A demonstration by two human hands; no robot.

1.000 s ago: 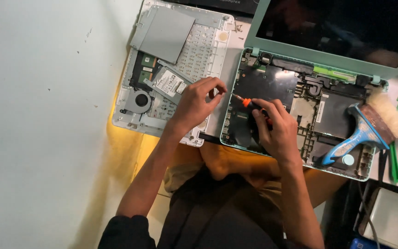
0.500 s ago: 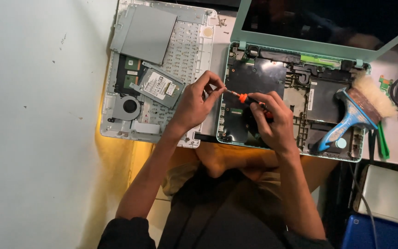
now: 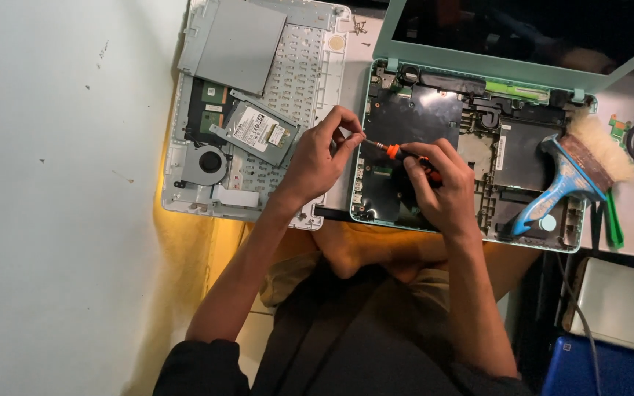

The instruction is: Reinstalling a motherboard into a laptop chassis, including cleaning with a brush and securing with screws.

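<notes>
Laptop base (image 3: 471,147), mint green, lies opened in front of us with the dark screen (image 3: 530,29) tilted back behind it. We read that as keeping the bay exposed for work from above. Inside the shell: a black cover sheet on the left part, a grey plastic frame and empty recesses to the right, and a blue-handled brush (image 3: 566,183) lying across the right end, bristles overhanging the rim.

Keyboard deck (image 3: 258,110) lies face down, just left of the base, likely parked there to clear the bay. It carries a grey metal plate at the top, a round fan (image 3: 207,163) low on the left and a flat silver drive (image 3: 258,132) lying loose and askew in the middle.

Right hand (image 3: 442,192) is closed around the orange-collared screwdriver (image 3: 398,152) handle, over the base's left part. Left hand (image 3: 322,158) pinches at the driver's tip with thumb and forefinger, seemingly steadying it. We cannot tell whether a screw sits between those fingers.

A few loose screws (image 3: 359,28) lie on the table by the deck's top corner.
</notes>
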